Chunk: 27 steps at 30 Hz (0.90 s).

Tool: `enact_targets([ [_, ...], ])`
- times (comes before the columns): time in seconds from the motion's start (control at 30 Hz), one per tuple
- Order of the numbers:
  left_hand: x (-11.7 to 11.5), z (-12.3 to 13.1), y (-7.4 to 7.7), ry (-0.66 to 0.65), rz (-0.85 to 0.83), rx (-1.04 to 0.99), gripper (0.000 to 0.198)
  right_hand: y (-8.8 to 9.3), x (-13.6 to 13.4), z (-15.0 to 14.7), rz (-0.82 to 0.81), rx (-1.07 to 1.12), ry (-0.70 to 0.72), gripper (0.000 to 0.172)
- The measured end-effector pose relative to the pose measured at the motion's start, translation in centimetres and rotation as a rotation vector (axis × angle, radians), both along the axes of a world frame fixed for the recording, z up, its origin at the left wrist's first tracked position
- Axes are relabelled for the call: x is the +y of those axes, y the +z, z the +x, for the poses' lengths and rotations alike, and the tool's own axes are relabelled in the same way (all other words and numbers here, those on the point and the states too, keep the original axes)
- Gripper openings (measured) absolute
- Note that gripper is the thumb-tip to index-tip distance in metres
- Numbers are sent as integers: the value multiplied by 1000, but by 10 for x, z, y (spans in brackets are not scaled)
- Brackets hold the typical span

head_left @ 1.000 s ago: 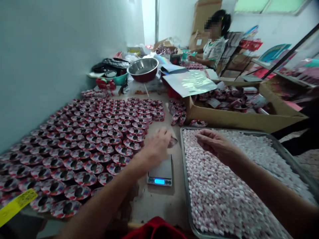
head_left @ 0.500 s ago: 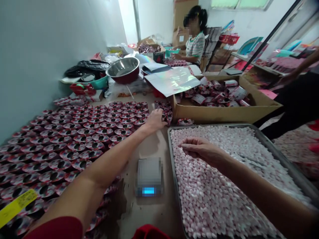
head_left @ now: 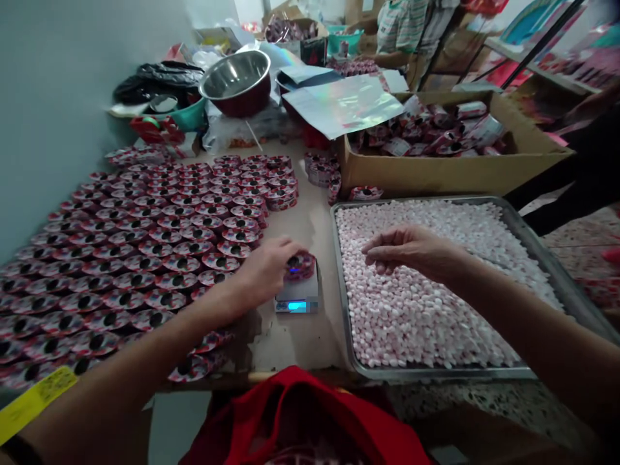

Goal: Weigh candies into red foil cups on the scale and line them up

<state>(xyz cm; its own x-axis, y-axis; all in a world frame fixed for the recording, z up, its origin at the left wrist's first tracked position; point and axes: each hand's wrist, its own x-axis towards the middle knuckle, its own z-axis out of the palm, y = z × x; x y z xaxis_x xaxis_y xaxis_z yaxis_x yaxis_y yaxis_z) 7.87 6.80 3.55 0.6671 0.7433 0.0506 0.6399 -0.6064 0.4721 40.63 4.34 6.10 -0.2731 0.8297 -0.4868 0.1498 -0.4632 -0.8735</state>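
Observation:
My left hand point(head_left: 274, 268) grips a small oval printed container point(head_left: 301, 266) with a dark opening in its top. The container is at the plate of a small digital scale point(head_left: 296, 305), whose display glows blue; whether it rests fully on the plate cannot be told. Over a metal tray point(head_left: 346, 336) of small white-and-pink candies point(head_left: 397, 316) hovers my right hand point(head_left: 409, 252). Its fingers are curled together with the thumb, and anything between them is hidden. Rows of matching containers point(head_left: 157, 248) stand left of the scale.
Behind the tray is a cardboard box point(head_left: 436, 174) full of similar containers. Shiny sheets point(head_left: 343, 106) overlap its left side. A steel bowl point(head_left: 237, 81) and a teal basin point(head_left: 188, 115) stand at the back. A person in a striped shirt point(head_left: 402, 29) sits beyond; dark-clothed legs point(head_left: 576, 171) are at right.
My left hand has come back from the far containers to the scale, now with a container in it. My right hand stays over the candies. The view has tilted down.

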Motion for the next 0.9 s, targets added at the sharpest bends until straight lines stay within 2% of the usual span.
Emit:
enact_targets([
  [0.1,-32,-3,-21,50,20,40,58,-1,0,-22,71,28,56,39],
  [0.17,-39,-8,-24,65,57,35,64,-2,-1,-33,89,56,19,36],
  [0.27,-46,-30,-9,72,112,-13,68,-4,-4,-45,41,80,9,37],
  [0.43,-70,-83,25,225,165,-60,54,0,-1,-81,29,37,179,30],
  [0.5,-81,-97,33,293,201,-88,40,5,5,-100,81,-93,266,20],
  [0.57,-89,-105,39,405,264,-131,28,14,11,-118,206,-293,366,10],
  [0.67,-94,-113,44,547,342,-136,26,33,17,-141,414,-646,513,9],
  [0.77,-92,-118,45,573,369,-137,28,49,21,-154,496,-906,609,16],
  [0.9,-85,-112,39,537,340,-159,27,50,26,-158,543,-977,679,25],
])
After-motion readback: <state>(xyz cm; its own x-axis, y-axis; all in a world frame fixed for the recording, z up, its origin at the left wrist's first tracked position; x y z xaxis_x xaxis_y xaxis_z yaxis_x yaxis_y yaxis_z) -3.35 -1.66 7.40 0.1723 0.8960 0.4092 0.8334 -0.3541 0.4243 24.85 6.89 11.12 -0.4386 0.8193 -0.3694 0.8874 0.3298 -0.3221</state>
